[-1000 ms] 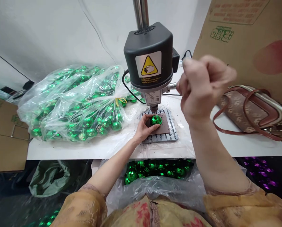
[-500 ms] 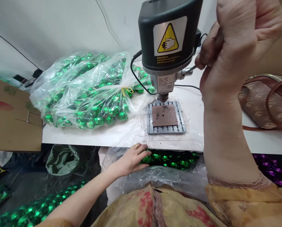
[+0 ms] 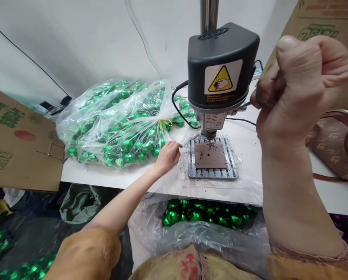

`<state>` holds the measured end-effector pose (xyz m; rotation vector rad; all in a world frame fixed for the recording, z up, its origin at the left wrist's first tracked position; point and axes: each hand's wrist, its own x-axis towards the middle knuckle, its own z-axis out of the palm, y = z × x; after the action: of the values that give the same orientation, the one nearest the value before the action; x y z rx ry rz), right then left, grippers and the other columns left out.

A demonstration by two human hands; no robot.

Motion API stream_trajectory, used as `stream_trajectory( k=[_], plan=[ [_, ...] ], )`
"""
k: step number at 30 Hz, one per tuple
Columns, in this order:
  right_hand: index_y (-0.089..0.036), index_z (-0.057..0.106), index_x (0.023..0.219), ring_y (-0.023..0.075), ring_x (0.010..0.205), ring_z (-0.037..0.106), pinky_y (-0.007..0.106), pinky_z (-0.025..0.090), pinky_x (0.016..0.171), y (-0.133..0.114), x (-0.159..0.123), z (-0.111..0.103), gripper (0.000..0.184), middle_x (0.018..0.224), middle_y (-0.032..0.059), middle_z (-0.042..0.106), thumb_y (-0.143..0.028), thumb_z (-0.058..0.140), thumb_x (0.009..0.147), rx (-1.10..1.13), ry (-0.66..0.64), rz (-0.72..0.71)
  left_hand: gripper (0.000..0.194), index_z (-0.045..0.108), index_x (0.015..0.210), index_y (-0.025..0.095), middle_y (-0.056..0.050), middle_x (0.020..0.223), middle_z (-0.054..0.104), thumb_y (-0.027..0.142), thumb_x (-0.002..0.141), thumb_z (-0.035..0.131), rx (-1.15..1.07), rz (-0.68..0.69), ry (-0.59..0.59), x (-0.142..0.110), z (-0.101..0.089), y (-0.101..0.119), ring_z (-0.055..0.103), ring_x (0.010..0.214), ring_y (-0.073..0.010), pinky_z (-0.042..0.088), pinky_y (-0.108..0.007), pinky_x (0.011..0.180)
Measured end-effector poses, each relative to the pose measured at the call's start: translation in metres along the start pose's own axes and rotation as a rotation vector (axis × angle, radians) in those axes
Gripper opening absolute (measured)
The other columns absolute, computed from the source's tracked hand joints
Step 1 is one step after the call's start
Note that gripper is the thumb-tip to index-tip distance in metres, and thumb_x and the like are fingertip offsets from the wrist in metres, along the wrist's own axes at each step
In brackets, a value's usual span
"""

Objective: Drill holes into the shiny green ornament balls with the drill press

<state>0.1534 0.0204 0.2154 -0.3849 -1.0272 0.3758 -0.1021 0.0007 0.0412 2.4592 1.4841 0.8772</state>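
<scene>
My right hand (image 3: 296, 81) is closed around the feed lever (image 3: 244, 105) of a small bench drill press (image 3: 223, 66) with a black housing and a hand-warning label. Under the chuck (image 3: 211, 135) lies a brown square board (image 3: 210, 155) with a small hole, on the slotted grey base plate (image 3: 234, 173); dark shavings are scattered over both. To the left of the base plate, my left hand (image 3: 169, 155) is raised with its fingers curled closed; what it holds, if anything, is hidden. Faceted shiny green balls (image 3: 203, 212) lie in an open plastic bag (image 3: 191, 237) at my lap.
A tied clear bag (image 3: 121, 128) full of green balls lies on the white table (image 3: 104, 175). Cardboard boxes (image 3: 22, 144) stand at the left and behind my right hand. A patterned handbag (image 3: 337, 144) sits at the right. A black cable (image 3: 174, 101) hangs from the drill.
My left hand has left the green balls in the lap bag and moved up beside the drill's base plate, its fingers now curled. My right hand stays on the lever. The view has shifted.
</scene>
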Motion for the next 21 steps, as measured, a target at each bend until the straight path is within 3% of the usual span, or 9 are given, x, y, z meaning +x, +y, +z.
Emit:
stream_trajectory(
  k=[3,5,10,16,19,21],
  plan=[
    [-0.022,0.033,0.05,0.0047,0.033,0.03,0.028,0.016,0.037,-0.002,-0.002,0.0,0.043,0.04,-0.0066,0.032,-0.018,0.062,0.082,-0.002,0.008,-0.003,0.03,0.066,0.098,0.019,-0.013,0.104,0.064,0.003,0.075,0.057,-0.009,-0.185,0.039,0.07,0.02,-0.037,0.058,0.106,-0.0322,0.044,-0.05,0.101],
    [-0.02,0.033,0.05,0.002,0.034,0.03,0.025,0.017,0.038,-0.004,-0.002,0.0,0.043,0.039,-0.007,0.034,-0.019,0.061,0.083,-0.022,0.001,0.018,0.034,0.065,0.098,0.018,-0.015,0.111,0.062,0.0,0.07,0.061,-0.057,-0.259,0.067,0.104,0.033,-0.054,0.055,0.112,-0.0344,0.041,-0.051,0.105],
    [-0.02,0.035,0.051,0.0026,0.034,0.029,0.026,0.016,0.038,-0.005,-0.003,-0.001,0.041,0.04,-0.0074,0.036,-0.015,0.06,0.083,-0.043,-0.001,0.031,0.034,0.063,0.09,0.016,-0.016,0.117,0.061,-0.004,0.062,0.068,-0.268,-0.373,0.14,0.147,0.052,-0.075,0.053,0.119,-0.0364,0.036,-0.052,0.11],
    [-0.018,0.032,0.052,0.001,0.037,0.03,0.023,0.019,0.04,-0.008,-0.005,-0.003,0.044,0.042,-0.0079,0.036,-0.018,0.058,0.087,-0.087,-0.029,0.038,0.032,0.064,0.086,0.018,-0.01,0.103,0.066,0.006,0.059,0.079,-0.403,-0.415,0.198,0.145,0.047,-0.069,0.062,0.106,-0.0298,0.049,-0.042,0.096],
    [-0.018,0.032,0.051,0.0008,0.038,0.029,0.023,0.02,0.041,-0.008,-0.006,-0.003,0.044,0.042,-0.0075,0.035,-0.016,0.058,0.087,-0.064,-0.026,0.041,0.035,0.065,0.098,0.018,-0.005,0.087,0.068,0.024,0.068,0.081,-0.68,-0.549,0.221,0.122,0.035,-0.052,0.064,0.081,-0.0205,0.054,-0.035,0.077],
    [-0.018,0.033,0.051,0.0013,0.037,0.028,0.024,0.019,0.041,-0.007,-0.006,-0.003,0.044,0.041,-0.0073,0.035,-0.015,0.059,0.086,-0.046,-0.012,0.034,0.041,0.064,0.107,0.019,-0.004,0.085,0.069,0.036,0.072,0.079,-0.949,-0.633,0.175,0.101,0.025,-0.037,0.064,0.07,-0.0163,0.054,-0.031,0.067]
  ],
)
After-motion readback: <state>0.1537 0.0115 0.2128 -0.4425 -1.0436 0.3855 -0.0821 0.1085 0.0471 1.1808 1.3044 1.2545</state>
